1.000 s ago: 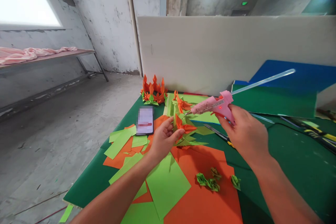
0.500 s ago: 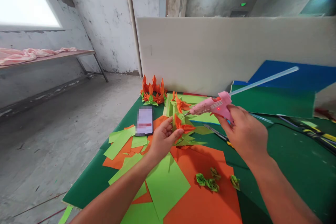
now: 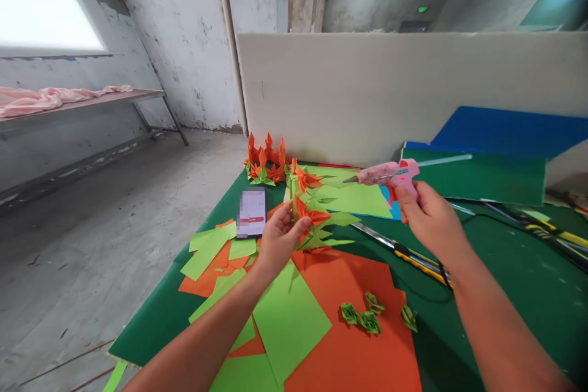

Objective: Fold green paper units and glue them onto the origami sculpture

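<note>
My left hand [image 3: 281, 239] grips a folded paper crown [image 3: 312, 215] of green points and orange flowers, thumb pressed on an orange petal. A pink hot glue gun [image 3: 390, 176] is held in my right hand [image 3: 429, 217] by its handle, with a clear glue stick [image 3: 443, 160] sticking out at the back. Its nozzle points left, apart from the crown. Several small green paper roses [image 3: 369, 321] lie on an orange sheet [image 3: 349, 355] in front of me. Behind the phone stands another orange and green paper crown [image 3: 266, 159].
A phone [image 3: 251, 213] lies left of my left hand among green and orange paper pieces [image 3: 209, 251]. Right of the crown is a yellow and black utility knife [image 3: 399, 250]. Green and blue boards [image 3: 478, 174] lean at the back, before a pale partition [image 3: 367, 92].
The glue gun has moved right, away from the crown, and its glue stick now points less upward. My left hand and the crown have shifted slightly left.
</note>
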### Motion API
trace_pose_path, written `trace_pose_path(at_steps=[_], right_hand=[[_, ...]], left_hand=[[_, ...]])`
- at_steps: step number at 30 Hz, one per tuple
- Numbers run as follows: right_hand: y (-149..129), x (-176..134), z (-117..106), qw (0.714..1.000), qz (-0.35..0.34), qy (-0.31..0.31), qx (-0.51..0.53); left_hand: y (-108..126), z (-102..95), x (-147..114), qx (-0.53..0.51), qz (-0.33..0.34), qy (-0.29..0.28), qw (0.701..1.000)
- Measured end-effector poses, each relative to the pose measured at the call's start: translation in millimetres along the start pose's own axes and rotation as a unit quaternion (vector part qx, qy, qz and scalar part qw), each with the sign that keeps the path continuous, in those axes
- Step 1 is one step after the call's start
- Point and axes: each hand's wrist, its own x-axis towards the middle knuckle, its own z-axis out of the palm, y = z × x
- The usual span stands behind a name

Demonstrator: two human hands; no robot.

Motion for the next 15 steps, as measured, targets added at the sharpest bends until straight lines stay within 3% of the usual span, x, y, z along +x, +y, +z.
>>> trace_pose_path(at_steps=[8, 11, 15], right_hand=[[54.5, 15.3, 26.4, 0.975, 0.042, -0.146, -0.161], [56.9, 8.1, 36.2, 0.959, 0.033, -0.218, -0.175], [44.4, -0.2, 39.6, 0.956, -0.004, -0.259, -0.138]], left_hand=[[-2.2, -2.7, 2.0, -0.012, 0.023, 0.016, 1.000], [-2.6, -3.9, 1.9, -0.013, 0.026, 0.006, 1.000], [-2.4, -3.3, 1.3, -0.009, 0.023, 0.004, 1.000]])
